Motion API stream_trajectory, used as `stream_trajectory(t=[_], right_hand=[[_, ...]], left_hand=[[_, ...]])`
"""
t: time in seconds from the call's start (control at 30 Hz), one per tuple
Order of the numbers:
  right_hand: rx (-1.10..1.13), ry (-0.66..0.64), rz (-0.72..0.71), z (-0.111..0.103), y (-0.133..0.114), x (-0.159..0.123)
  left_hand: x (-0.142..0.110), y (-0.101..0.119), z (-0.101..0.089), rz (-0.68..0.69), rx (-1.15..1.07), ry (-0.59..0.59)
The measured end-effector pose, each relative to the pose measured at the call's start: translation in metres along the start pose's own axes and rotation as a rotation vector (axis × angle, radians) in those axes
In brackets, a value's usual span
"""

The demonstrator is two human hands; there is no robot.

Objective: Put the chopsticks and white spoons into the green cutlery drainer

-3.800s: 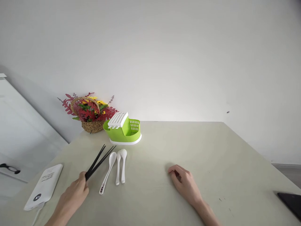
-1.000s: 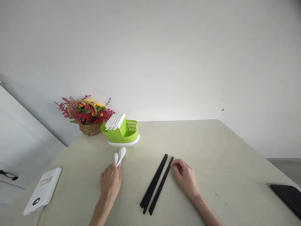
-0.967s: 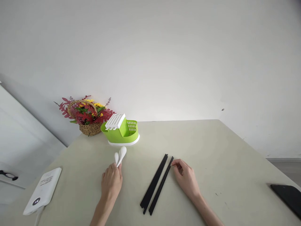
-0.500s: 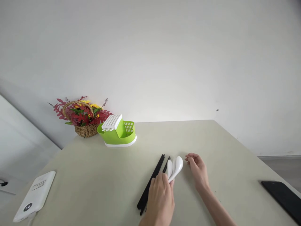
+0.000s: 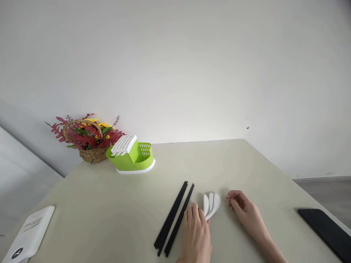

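My left hand (image 5: pixel 195 231) is closed over the handles of three white soup spoons (image 5: pixel 215 203). Their bowls fan out beyond my fingers, low at the table, while the handles are mostly hidden under the hand. Just left of this hand lie several black chopsticks (image 5: pixel 172 215) in two groups, slanting away from me. To the right of the spoons, my right hand (image 5: pixel 245 210) rests close to the tabletop with its fingers curled in and the thumb against them. Nothing shows in it, and it is apart from the spoons.
At the back left stands a green and white utensil holder (image 5: pixel 134 166), beside a wicker basket (image 5: pixel 93 155) of red and yellow artificial flowers. A white device (image 5: pixel 34 228) lies at the left edge, a black phone (image 5: pixel 323 228) at the right edge. The wall borders the table's far side.
My left hand has lowered the spoons and moved slightly right, and their bowls are more spread out. My right hand has drawn right and nearer, its fingers curled. The view has shifted a little.
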State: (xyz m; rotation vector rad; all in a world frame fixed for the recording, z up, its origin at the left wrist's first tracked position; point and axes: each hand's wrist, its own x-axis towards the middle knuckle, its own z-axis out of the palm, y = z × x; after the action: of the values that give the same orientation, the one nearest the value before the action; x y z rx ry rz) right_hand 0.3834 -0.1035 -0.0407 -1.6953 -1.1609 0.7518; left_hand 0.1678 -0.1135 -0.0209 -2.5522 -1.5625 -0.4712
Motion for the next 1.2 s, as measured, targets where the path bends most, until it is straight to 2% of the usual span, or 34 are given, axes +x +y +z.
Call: stream_trajectory(t=[0.37, 0.53, 0.63, 0.73, 0.83, 0.9, 0.97, 1.03, 1.1, 1.2], right_hand=[[-0.07, 0.029, -0.034, 0.002, -0.005, -0.007], [-0.09, 0.038, -0.031, 0.002, -0.005, -0.007], [-0.105, 0.037, -0.018, 0.003, -0.007, -0.007], [-0.097, 0.051, -0.016, 0.002, -0.01, -0.007], [-0.09, 0.094, 0.014, 0.001, -0.009, -0.008], [-0.086, 0.137, 0.042, 0.0, -0.006, -0.009], [-0.079, 0.16, 0.056, -0.001, -0.002, -0.009], [-0.078, 0.157, 0.057, -0.001, 0.001, -0.009], [-0.082, 0.143, 0.054, 0.0, 0.001, -0.008], [-0.083, 0.142, 0.044, 0.001, -0.001, -0.007]], left_hand=[[0.0, 0.0, -0.008, 0.032, 0.05, -0.045], [0.004, -0.021, -0.028, 0.075, -0.027, 0.007], [0.03, -0.054, -0.058, 0.1, -0.091, 0.141], [0.073, -0.106, -0.099, 0.105, -0.075, 0.366], [0.114, -0.167, -0.135, -0.015, 0.012, 0.582], [0.133, -0.207, -0.149, -0.114, 0.071, 0.651], [0.142, -0.241, -0.151, -0.217, 0.113, 0.647], [0.145, -0.264, -0.145, -0.265, 0.123, 0.599], [0.144, -0.278, -0.136, -0.261, 0.108, 0.548], [0.144, -0.28, -0.125, -0.232, 0.094, 0.531]])
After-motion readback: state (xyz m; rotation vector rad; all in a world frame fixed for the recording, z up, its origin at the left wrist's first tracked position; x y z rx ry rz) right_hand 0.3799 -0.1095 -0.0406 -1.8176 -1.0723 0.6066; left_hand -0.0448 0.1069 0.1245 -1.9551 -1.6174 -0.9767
